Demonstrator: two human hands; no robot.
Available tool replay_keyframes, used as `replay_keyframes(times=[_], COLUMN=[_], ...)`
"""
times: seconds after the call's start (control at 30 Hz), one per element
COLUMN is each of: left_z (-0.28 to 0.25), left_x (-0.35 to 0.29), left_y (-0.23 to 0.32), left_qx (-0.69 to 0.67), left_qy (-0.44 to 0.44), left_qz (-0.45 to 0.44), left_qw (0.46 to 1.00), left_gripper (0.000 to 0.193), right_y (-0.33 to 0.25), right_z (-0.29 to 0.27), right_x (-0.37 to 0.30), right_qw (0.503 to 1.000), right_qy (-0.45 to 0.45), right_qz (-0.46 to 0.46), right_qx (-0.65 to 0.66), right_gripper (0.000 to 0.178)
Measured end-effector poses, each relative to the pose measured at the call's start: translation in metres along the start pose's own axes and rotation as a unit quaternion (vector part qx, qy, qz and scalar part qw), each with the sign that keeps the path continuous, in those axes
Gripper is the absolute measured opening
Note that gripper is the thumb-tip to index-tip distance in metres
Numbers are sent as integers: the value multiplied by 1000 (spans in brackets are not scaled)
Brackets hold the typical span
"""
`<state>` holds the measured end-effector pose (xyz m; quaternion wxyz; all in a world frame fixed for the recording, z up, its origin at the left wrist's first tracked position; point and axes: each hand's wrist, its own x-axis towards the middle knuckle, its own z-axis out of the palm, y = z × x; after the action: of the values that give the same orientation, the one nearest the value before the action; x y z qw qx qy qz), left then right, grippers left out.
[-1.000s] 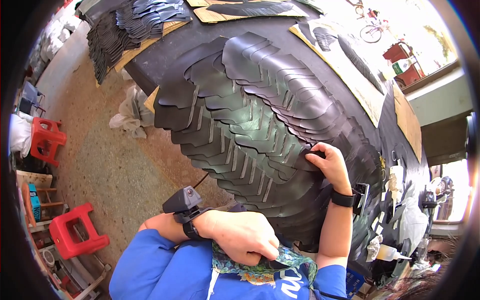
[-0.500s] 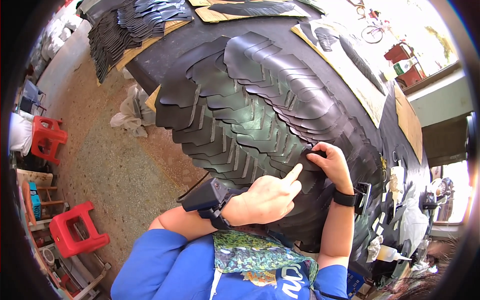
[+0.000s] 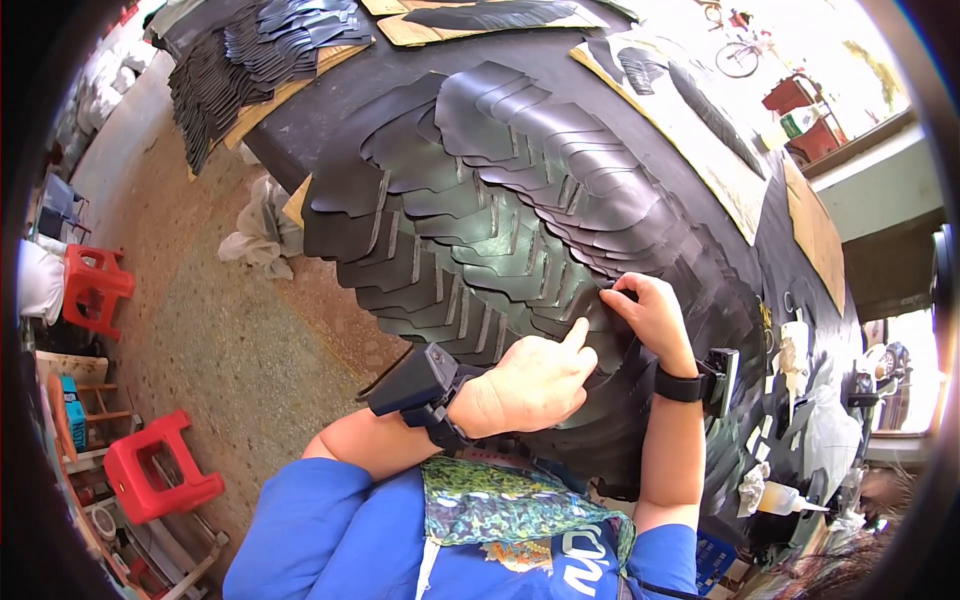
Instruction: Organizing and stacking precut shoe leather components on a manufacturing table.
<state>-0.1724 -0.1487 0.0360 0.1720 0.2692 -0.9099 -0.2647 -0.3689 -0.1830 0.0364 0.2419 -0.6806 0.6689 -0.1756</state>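
Note:
Overlapping rows of cut black leather pieces (image 3: 490, 230) cover the table in front of me. My right hand (image 3: 650, 312) pinches the edge of one black leather piece (image 3: 606, 312) between thumb and fingertips, near the lower end of the rows. Just left of it, my left hand (image 3: 528, 388) reaches out with the index finger stretched onto the pieces. Its other fingers curl loosely, and I see nothing held in it. A black device is strapped to each wrist.
Stacks of dark pieces (image 3: 235, 85) lie at the far left of the table, on cardboard. More cardboard (image 3: 700, 120) is at the far right. A squeeze bottle (image 3: 785, 498) stands at lower right. Red stools (image 3: 160, 465) and crumpled plastic (image 3: 265, 228) are on the floor.
My right hand has shifted slightly up and left, keeping its pinch. My left hand has moved slightly left, its index fingertip lower on the pieces. The view has tilted slightly.

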Motion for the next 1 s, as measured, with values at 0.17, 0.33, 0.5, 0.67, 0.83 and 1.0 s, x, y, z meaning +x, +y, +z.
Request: replay_keyframes(times=[0.17, 0.33, 0.5, 0.67, 0.83, 1.0], left_z=[-10, -31, -26, -22, -9, -12], left_x=[-6, -25, -53, -53, -51, -48], left_y=[2, 6, -3, 8, 2, -1], left_qx=[-61, -201, -542, -697, -723, -678], left_qy=[62, 150, 151, 159, 193, 199], left_qz=[-3, 13, -80, -153, -90, -103], left_qw=[996, 968, 823, 682, 657, 700], left_gripper=[16, 16, 16, 18, 17, 11], right_y=[-13, -28, -66, -121, -116, -114], right_z=[3, -1, -8, 3, 12, 12], right_x=[-1, -6, -44, -89, -88, -78], right_qw=[987, 920, 934, 953, 972, 974], right_qy=[45, 159, 268, 123, 62, 63], right_qz=[-26, -75, -228, -264, -225, -182], right_qx=[-151, -350, -57, -81, 2, 120], right_gripper=[27, 32, 21, 39, 47, 30])
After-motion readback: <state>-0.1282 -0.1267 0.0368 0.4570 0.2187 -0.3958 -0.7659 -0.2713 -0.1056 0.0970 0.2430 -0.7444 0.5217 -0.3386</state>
